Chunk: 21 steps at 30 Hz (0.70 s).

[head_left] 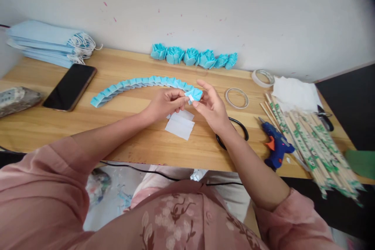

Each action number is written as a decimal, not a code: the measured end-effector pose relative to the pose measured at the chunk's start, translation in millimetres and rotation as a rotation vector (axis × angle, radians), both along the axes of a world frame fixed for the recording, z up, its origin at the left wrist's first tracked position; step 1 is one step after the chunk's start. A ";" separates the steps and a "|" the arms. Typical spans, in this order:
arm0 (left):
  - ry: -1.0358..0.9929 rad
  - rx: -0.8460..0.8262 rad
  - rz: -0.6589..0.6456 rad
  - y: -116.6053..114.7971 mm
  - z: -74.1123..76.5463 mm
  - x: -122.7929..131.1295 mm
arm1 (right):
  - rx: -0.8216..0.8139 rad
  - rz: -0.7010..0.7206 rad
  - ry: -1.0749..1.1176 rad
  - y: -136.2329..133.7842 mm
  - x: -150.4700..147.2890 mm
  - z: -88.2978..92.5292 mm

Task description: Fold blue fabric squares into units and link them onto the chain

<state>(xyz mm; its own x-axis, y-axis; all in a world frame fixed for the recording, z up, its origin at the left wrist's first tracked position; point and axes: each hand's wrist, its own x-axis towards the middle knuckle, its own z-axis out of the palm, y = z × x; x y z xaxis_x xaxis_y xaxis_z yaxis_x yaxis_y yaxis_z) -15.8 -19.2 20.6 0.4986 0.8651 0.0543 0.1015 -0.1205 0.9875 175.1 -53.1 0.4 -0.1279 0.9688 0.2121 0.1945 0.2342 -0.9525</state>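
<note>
A long pleated strip of light blue material (137,84) curves across the wooden table (131,140). My left hand (165,103) pinches its right end, where a small white tab (190,97) shows. My right hand (211,107) holds the same rolled blue end (195,93) between thumb and fingers, index finger stretched out. Beneath my hands lie small white paper pieces (180,125). Several finished blue rolled flowers (193,56) stand in a row against the wall.
A stack of blue face masks (47,43) sits at the back left, beside a black phone (70,86). Two tape rings (236,97), a blue glue gun (277,144), wrapped chopsticks (307,140), white tissue (295,91) and a black cord (234,131) lie on the right.
</note>
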 end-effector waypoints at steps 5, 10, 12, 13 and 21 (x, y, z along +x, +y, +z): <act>0.028 0.048 -0.026 -1.8 0.7 1.9 | -0.010 -0.006 -0.010 -0.1 -0.3 -0.1; 0.025 -0.013 -0.051 -1.6 0.7 1.6 | 0.001 -0.030 -0.028 -0.2 0.4 -0.9; 0.025 -0.031 -0.035 -1.2 -0.2 1.8 | 0.009 -0.026 -0.040 -0.3 0.7 -2.1; 0.018 -0.034 -0.029 -1.0 -0.6 2.0 | 0.015 -0.017 -0.047 -0.3 0.9 -2.4; 0.032 0.030 -0.062 -2.3 -4.4 3.4 | 0.032 0.001 -0.076 -0.5 2.4 2.5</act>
